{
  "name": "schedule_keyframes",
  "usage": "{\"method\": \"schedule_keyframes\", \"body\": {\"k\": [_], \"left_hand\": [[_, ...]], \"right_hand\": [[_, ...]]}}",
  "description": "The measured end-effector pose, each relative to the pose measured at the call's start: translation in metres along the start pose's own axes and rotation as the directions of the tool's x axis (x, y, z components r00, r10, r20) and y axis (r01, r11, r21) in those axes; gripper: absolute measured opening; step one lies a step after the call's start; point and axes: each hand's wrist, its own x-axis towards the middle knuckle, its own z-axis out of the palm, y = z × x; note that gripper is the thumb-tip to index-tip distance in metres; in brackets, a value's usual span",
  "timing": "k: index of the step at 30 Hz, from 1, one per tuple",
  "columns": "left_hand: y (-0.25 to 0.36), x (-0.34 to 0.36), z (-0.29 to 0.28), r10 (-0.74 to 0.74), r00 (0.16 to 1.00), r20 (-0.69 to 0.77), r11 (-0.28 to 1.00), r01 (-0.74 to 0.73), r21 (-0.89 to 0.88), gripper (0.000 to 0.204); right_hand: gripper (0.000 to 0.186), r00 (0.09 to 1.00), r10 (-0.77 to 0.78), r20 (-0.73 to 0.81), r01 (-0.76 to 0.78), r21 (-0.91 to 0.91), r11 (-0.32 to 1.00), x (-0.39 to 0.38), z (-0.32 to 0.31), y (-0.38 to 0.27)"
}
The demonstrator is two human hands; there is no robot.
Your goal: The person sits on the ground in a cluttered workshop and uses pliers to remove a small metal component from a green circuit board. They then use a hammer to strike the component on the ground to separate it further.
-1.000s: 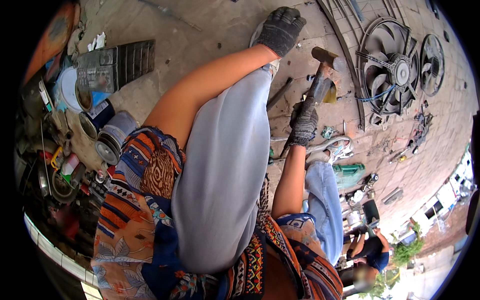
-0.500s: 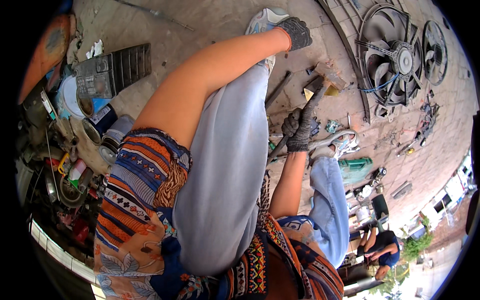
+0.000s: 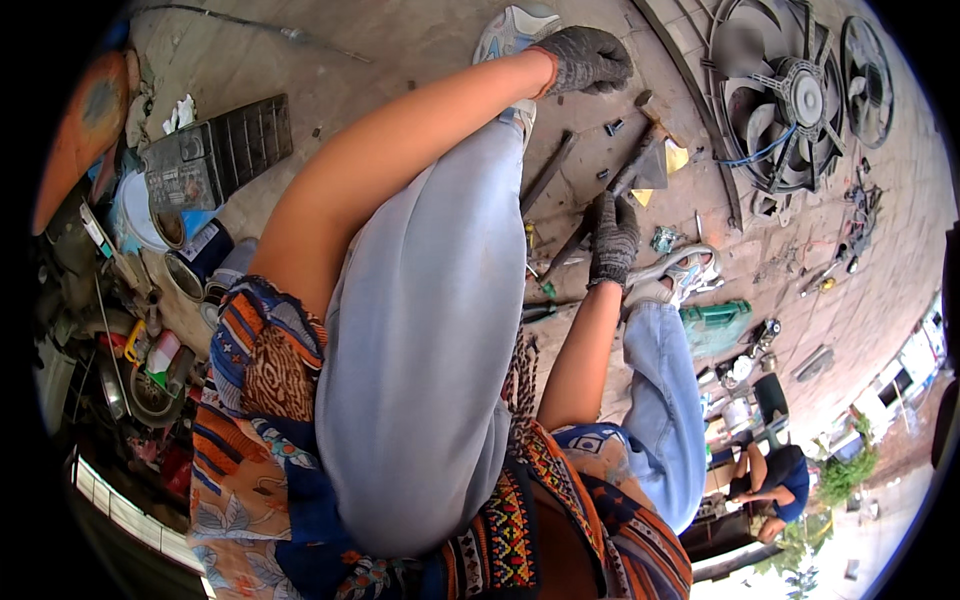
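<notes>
My left hand (image 3: 585, 62), in a dark grey knitted glove, hangs above my shoe (image 3: 512, 35) at the top. Its fingers are bent together, and anything inside them is hidden. In the same kind of glove, my right hand (image 3: 613, 242) is closed low over the floor between my feet. From its fingertips a dark bar-like tool (image 3: 634, 168) slants up and away. Against that tool lies an angular grey piece with yellow faces (image 3: 674, 156). Another dark flat bar (image 3: 569, 247) passes just left of my right hand.
A radiator fan (image 3: 800, 100) and a fan ring (image 3: 868, 82) lie at far right. A long dark strip (image 3: 690, 90) borders them. Black plastic part (image 3: 215, 150) and cans (image 3: 200, 262) are left. A green case (image 3: 718, 325) sits beside my right shoe; another person (image 3: 780, 480) is lower right.
My left hand has dropped slightly and turned, showing more of its fingers. The right hand has shifted on the tool, and the yellow-faced piece sits at a different angle.
</notes>
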Motion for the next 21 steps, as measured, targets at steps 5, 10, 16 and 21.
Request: {"method": "schedule_keyframes", "body": {"k": [5, 10, 16, 21], "left_hand": [[0.041, -0.035, 0.005, -0.260, 0.938, 0.230, 0.866, 0.332, -0.374, 0.023], [0.059, -0.053, 0.008, -0.145, 0.922, 0.360, 0.884, 0.284, -0.370, 0.021], [0.037, -0.063, 0.009, -0.173, 0.969, 0.179, 0.973, 0.196, -0.119, 0.021], [0.007, -0.060, 0.006, 0.083, 0.966, 0.244, 0.790, -0.213, 0.575, 0.031]], "right_hand": [[0.024, 0.964, -0.226, -0.137, 0.260, 0.336, 0.905, -0.020, -0.011, -0.059], [0.020, 0.961, -0.266, -0.069, 0.251, 0.615, 0.748, -0.047, -0.011, -0.154], [0.021, 0.990, -0.135, 0.050, 0.073, 0.636, 0.768, -0.027, 0.007, -0.135], [0.023, 0.993, -0.089, 0.079, 0.049, 0.413, 0.909, -0.007, 0.026, -0.099]]}}
